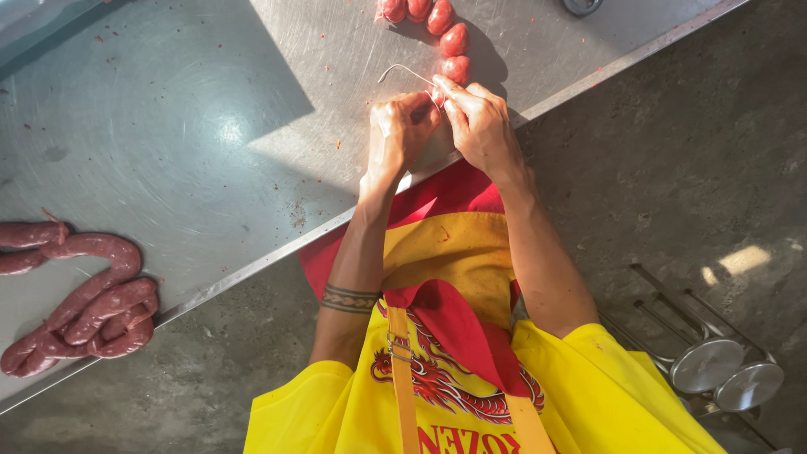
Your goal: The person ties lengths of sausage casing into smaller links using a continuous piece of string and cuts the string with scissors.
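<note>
Both hands meet at the steel table's [210, 126] near edge: the left hand [399, 134] and right hand [479, 126] each pinch a thin white string [402, 71] at the end of a chain of small red sausage links [445, 34] running toward the far edge. Good tying likely means steady tension — snug, not cutting the casing. Long uncut sausages [92, 307] coil at the left corner.

The person wore a short-sleeved bright yellow cotton shirt [605, 395]; over it hung a red and yellow apron [450, 261] with orange straps and a red dragon print; beside the apron, a dark banded tattoo [349, 298] ringed the left forearm.
</note>
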